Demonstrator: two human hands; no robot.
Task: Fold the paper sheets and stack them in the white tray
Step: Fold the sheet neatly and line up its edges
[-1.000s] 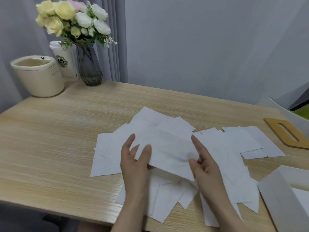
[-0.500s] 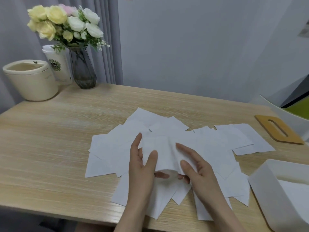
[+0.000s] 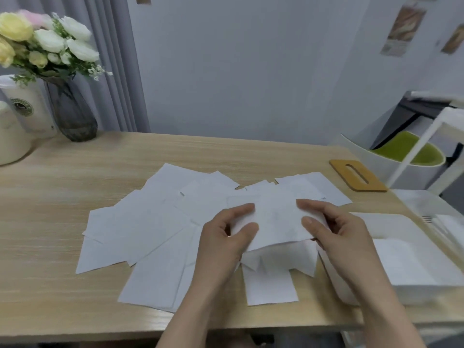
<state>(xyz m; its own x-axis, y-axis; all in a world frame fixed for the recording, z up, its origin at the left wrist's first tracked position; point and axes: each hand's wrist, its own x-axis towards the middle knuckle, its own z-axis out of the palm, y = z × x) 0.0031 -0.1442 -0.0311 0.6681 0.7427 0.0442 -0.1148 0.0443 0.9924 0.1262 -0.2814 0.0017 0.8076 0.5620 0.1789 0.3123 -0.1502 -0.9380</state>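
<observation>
Several white paper sheets (image 3: 150,234) lie fanned out and overlapping on the wooden table (image 3: 50,222). Above them I hold one folded sheet (image 3: 275,219) between both hands. My left hand (image 3: 223,237) pinches its left edge with thumb and fingers. My right hand (image 3: 336,229) pinches its right edge the same way. The white tray (image 3: 411,287) sits at the table's right front, just right of my right hand, with folded white paper (image 3: 399,259) lying inside it.
A grey glass vase of flowers (image 3: 71,111), a white cup (image 3: 27,106) and a cream pot (image 3: 10,141) stand at the back left. A wooden slotted lid (image 3: 357,174) lies at the back right. A white and green chair (image 3: 406,151) stands beyond the table's right edge.
The sheet has been folded shorter and my hands have carried it to the right, toward the white tray. The view has swung right, showing more of the tray.
</observation>
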